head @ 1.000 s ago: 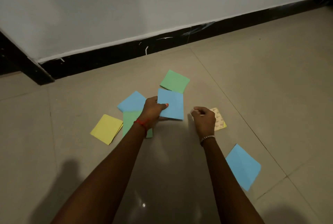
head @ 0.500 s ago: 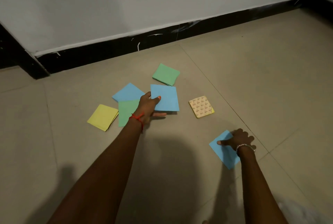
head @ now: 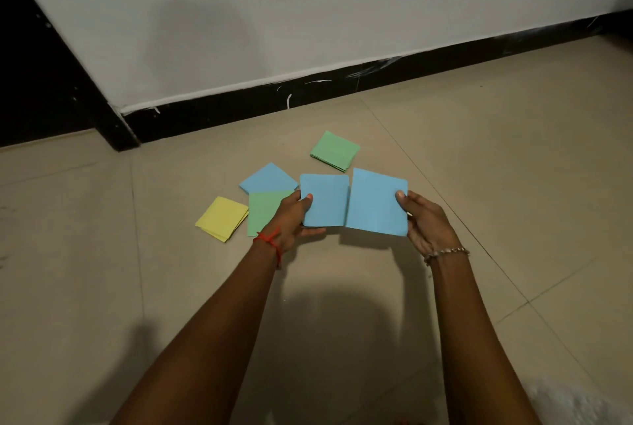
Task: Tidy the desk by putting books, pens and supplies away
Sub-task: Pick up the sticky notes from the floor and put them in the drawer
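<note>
On floor — two hands (head: 291,219) (head: 426,224), six pads (head: 325,200)

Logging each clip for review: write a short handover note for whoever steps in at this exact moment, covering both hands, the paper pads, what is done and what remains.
Left hand: holding a blue pad by its left edge, above the floor.
Right hand: holding a second blue pad by its right edge; the two pads sit side by side, edges about to meet.
On the tiled floor: a third blue pad overlapping a green pad, a yellow pad to their left, another green pad nearer the wall.
Done: two blue pads picked up.
Left: stack them, gather the four on the floor, put all away.
</note>
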A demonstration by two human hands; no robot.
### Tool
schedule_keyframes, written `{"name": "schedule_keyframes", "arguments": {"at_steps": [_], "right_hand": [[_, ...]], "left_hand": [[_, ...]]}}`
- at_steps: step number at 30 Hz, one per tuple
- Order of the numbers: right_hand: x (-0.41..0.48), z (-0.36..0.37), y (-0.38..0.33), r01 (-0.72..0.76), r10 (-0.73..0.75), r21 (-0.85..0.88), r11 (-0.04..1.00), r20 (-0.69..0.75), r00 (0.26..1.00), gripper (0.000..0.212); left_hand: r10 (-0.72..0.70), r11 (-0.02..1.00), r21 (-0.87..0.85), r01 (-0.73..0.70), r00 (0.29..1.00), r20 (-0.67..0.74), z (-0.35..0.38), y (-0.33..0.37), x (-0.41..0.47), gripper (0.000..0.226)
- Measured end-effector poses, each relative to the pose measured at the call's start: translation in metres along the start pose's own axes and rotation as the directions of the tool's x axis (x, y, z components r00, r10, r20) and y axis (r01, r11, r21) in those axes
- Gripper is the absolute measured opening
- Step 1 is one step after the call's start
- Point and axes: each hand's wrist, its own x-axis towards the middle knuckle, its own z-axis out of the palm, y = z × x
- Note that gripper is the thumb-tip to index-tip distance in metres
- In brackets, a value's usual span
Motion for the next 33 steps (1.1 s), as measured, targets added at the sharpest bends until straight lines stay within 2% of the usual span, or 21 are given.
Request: {"name": "schedule_keyframes", "arguments": {"at_steps": [2,5,7,9,11,13,16,18,21,24,26,31,33], "right_hand": [[0.006,0.020,0.006,0.023,-0.025,-0.046,0.999,-0.041,0.999,0.007],[0.017,0.046,0.023,0.045,-0.080,-0.251,0.967,-0.130,0.988,0.022],[0.020,0.060,0.034,0.066,-0.138,-0.415,0.907,-0.147,0.979,0.028],[0.022,0.072,0.044,0.089,-0.173,-0.496,0.864,-0.125,0.977,0.028],[0.026,0.082,0.054,0.100,-0.182,-0.514,0.852,-0.111,0.977,0.019],[0.032,0.091,0.061,0.102,-0.186,-0.520,0.848,-0.111,0.976,0.012],[0.044,0.107,0.069,0.112,-0.194,-0.553,0.826,-0.093,0.977,0.016],[0.052,0.119,0.072,0.124,-0.197,-0.619,0.775,-0.050,0.979,0.019],[0.066,0.138,0.079,0.175,-0.209,-0.750,0.637,0.050,0.977,0.023],[0.078,0.155,0.087,0.289,-0.178,-0.906,0.309,0.243,0.954,0.037],[0.085,0.166,0.091,0.342,-0.156,-0.931,0.128,0.321,0.934,0.044],[0.101,0.185,0.097,0.319,-0.128,-0.947,-0.045,0.322,0.938,0.045],[0.105,0.186,0.098,0.265,-0.116,-0.962,-0.065,0.271,0.956,0.042]], "left_hand": [[-0.020,0.999,-0.043,0.021,1.000,0.021,-0.001,-0.002,-0.004,0.033],[-0.041,0.994,-0.097,0.046,0.997,0.061,-0.003,-0.001,-0.011,0.027],[-0.016,0.998,-0.060,0.020,0.998,0.062,-0.004,-0.001,-0.015,0.023],[0.035,0.999,-0.006,-0.035,0.998,0.052,-0.008,-0.002,-0.015,0.035],[0.077,0.997,0.014,-0.077,0.997,-0.026,-0.016,-0.003,-0.013,0.044],[0.085,0.995,-0.042,-0.090,0.989,-0.123,-0.028,0.000,-0.014,0.045],[0.102,0.987,-0.093,-0.129,0.961,-0.257,-0.052,0.004,-0.014,0.043],[0.114,0.981,-0.106,-0.159,0.932,-0.345,-0.070,0.008,-0.014,0.038],[0.120,0.978,-0.107,-0.181,0.900,-0.419,-0.091,0.009,-0.013,0.033],[0.128,0.978,-0.093,-0.188,0.885,-0.448,-0.103,0.007,-0.008,0.034],[0.132,0.979,-0.075,-0.189,0.870,-0.476,-0.108,0.004,-0.003,0.036],[0.138,0.981,-0.045,-0.191,0.833,-0.536,-0.116,-0.001,0.005,0.037],[0.152,0.981,-0.021,-0.195,0.823,-0.548,-0.119,-0.002,0.008,0.037]]}}
